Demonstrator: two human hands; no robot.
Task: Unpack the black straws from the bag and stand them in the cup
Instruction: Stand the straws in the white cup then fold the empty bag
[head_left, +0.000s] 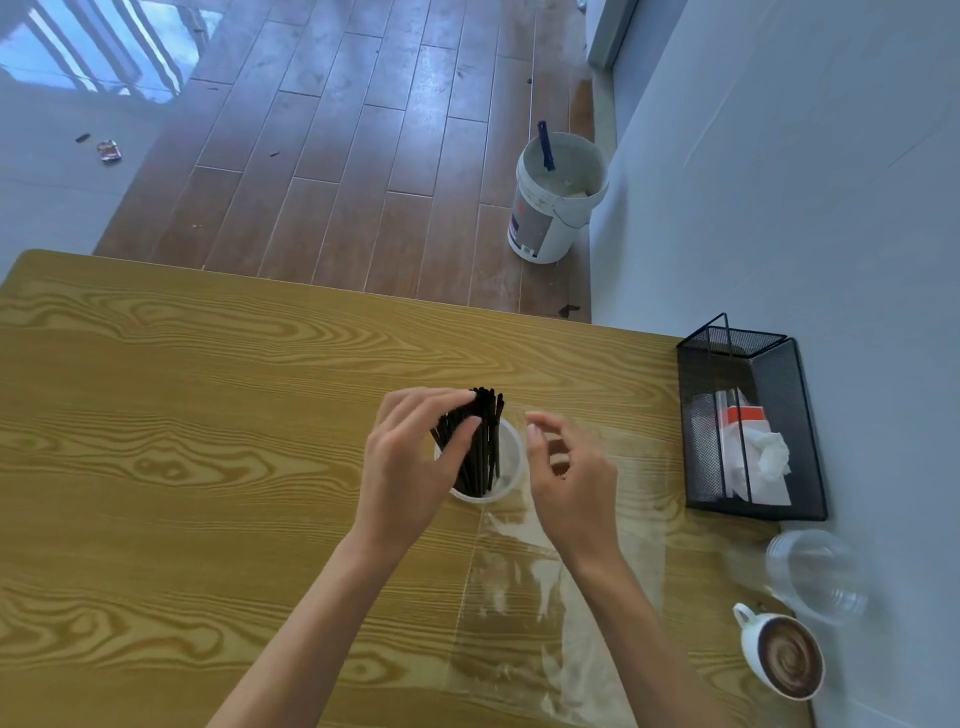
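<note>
A bundle of black straws (485, 441) stands in a clear plastic cup (511, 465) near the middle of the wooden table (182, 415). My left hand (410, 467) is wrapped around the left side of the bundle, fingers over the straw tops. To the right of the cup my right hand (569, 478) hovers with its fingers curled apart, touching nothing. The clear plastic bag (524, 613) lies flat on the table under and in front of my right forearm.
A black mesh organiser (748, 421) with tissues stands at the table's right edge. In front of it are a clear empty cup (815, 574) and a white mug of coffee (784, 657). A white bucket (556, 197) stands on the floor beyond the table.
</note>
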